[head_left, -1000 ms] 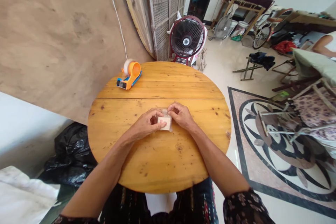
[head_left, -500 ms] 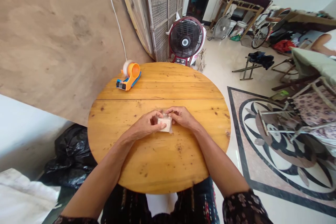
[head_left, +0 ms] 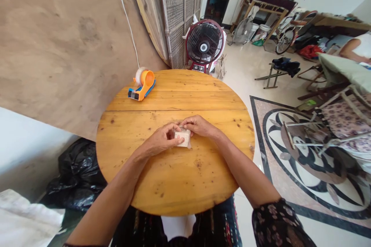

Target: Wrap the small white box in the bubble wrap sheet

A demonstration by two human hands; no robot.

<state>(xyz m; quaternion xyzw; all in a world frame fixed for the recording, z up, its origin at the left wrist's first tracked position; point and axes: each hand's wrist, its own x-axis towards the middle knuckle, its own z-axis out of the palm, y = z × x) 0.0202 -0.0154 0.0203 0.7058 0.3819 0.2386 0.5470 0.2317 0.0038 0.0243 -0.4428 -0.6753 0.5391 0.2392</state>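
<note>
A small pale block (head_left: 182, 140) with a reddish mark lies in clear plastic wrap close to the middle of the round wooden table (head_left: 162, 170). My left hand (head_left: 164, 137) grips it from the left, thumb across its front face and fingers at its far edge. At the block's upper right, my right hand (head_left: 198, 126) has its thumb and fingertips pinched together on the wrap. Exactly what those right fingertips hold is partly hidden. Both forearms reach in over the near part of the table.
An orange and blue tape dispenser (head_left: 142, 85) stands at the table's far left. Beyond the far edge is a dark red fan (head_left: 204, 44). Black plastic bags (head_left: 78, 173) sit at the left, and a metal-framed chair (head_left: 344, 119) at the right. Another person's arm (head_left: 350, 48) shows far right.
My right fingertips have shifted slightly left and up along the block's far edge. The left hand keeps its grip on the block. The view has tilted a little.
</note>
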